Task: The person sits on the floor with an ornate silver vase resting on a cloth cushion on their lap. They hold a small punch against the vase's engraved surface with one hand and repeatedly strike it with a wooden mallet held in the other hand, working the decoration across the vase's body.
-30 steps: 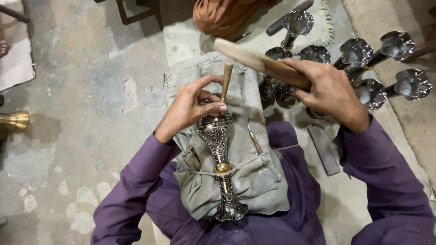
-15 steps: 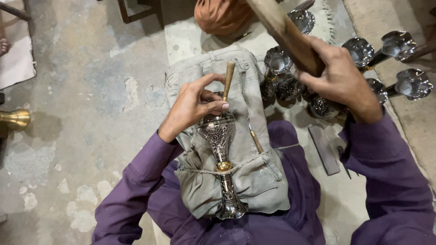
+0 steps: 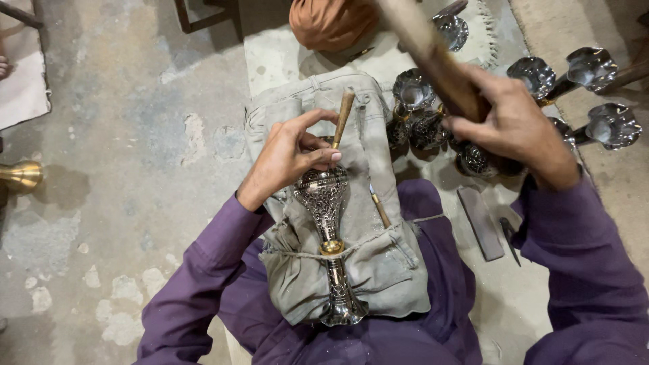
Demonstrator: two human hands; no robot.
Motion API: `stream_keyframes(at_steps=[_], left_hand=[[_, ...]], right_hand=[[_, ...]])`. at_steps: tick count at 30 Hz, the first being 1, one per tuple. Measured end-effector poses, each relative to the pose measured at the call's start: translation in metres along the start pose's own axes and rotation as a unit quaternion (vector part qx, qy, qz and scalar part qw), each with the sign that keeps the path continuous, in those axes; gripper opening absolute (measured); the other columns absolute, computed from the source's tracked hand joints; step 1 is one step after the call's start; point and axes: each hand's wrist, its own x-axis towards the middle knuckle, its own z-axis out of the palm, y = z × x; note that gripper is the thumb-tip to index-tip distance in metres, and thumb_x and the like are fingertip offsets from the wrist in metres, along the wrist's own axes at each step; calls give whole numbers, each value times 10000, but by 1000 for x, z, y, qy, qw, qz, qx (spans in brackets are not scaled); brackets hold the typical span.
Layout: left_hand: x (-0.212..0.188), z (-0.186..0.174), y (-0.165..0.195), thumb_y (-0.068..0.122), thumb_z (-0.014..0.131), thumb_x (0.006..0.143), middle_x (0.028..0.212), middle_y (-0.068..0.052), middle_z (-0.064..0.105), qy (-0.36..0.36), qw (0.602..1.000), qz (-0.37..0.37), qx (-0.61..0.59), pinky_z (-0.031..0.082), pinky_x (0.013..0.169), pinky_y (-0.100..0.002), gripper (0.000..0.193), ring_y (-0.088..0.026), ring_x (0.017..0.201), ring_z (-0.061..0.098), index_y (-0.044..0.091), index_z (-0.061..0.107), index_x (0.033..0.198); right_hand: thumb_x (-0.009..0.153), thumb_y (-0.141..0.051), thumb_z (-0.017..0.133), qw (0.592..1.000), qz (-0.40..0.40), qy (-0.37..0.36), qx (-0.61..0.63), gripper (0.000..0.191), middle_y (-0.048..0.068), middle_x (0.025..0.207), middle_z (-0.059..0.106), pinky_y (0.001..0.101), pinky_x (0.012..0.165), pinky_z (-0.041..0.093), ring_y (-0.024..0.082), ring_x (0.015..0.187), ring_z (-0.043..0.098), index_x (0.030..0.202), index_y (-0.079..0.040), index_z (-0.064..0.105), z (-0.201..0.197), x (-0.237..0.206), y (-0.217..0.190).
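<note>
- Both hands work over a grey cloth cushion point(image 3: 378, 270) in the lap of a person in purple sleeves, seen from above.
- Left hand point(image 3: 287, 159), just left of centre, is closed around a thin wooden-handled chisel point(image 3: 343, 118), pinching it between thumb and fingers; the chisel leans toward one o'clock and its lower end is hidden behind the fingers.
- Silver vase point(image 3: 328, 230) with engraved patterning lies lengthwise on the cushion at the frame's centre, its foot toward six o'clock; a string point(image 3: 365, 245) crosses the vase at a brass band on its narrow neck. The left hand's fingertips rest on the vase's rounded body.
- Second small tool point(image 3: 380, 209) lies on the cushion just right of the vase.
- Right hand point(image 3: 517, 125), at two o'clock, is clenched around a thick wooden mallet handle point(image 3: 433, 57), raised above the floor and blurred; its head is out of view.
- Engraved silver cups point(image 3: 416, 101) stand on the floor beneath that hand, with more along the edge at three o'clock.
- Flat dark bar point(image 3: 481, 223) and a small dark blade point(image 3: 510, 236) lie on the floor at four o'clock.
</note>
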Motion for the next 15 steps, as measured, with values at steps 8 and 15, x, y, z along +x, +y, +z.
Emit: stream_keyframes(at_steps=[8, 15], left_hand=[[-1, 1, 3, 59, 791, 873, 824, -95, 803, 5, 1000, -4, 23, 644, 650, -264, 481, -79, 788, 754, 86, 619, 1321], [0, 2, 2, 68, 806, 862, 802, -96, 803, 12, 999, 0, 47, 599, 618, -256, 505, -63, 717, 712, 91, 626, 1333]], right_hand=[[787, -93, 828, 999, -28, -10, 13, 756, 192, 1199, 703, 423, 853, 615, 276, 945, 726, 1488, -69, 544, 1, -5, 6], [797, -132, 837, 998, 52, -18, -16, 729, 223, 1122, 743, 437, 805, 628, 300, 856, 757, 1467, -80, 555, 4, -3, 4]])
